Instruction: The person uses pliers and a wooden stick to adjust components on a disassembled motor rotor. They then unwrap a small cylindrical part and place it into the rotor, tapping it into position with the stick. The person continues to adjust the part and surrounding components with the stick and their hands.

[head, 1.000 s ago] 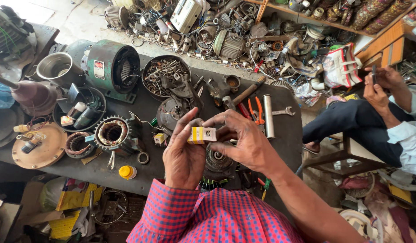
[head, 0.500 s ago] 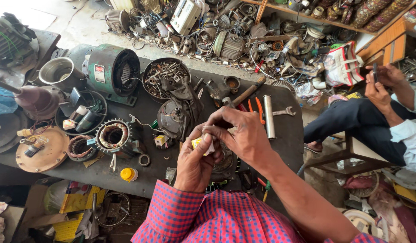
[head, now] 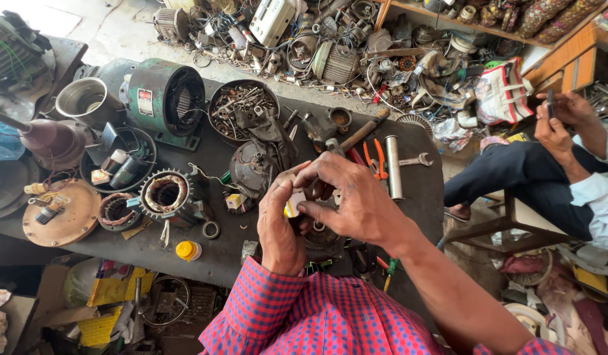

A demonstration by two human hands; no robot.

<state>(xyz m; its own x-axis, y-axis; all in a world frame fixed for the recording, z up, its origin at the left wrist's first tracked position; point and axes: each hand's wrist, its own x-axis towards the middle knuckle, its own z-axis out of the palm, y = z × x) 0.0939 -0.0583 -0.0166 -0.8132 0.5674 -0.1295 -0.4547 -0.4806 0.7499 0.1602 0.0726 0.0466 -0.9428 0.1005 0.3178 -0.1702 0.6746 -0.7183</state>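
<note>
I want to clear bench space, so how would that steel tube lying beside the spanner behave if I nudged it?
The steel tube is round and lies flat on the bench, so it would probably roll sideways. It looks rigid and fairly heavy for its size. The spanner and orange pliers either side would likely stop it soon.

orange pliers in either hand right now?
No: the orange pliers lie on the bench beyond both hands, which close together on a small white and yellow box.

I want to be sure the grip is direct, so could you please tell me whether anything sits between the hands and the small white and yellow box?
Nothing visible: the left hand and right hand hold the small box directly.
</note>
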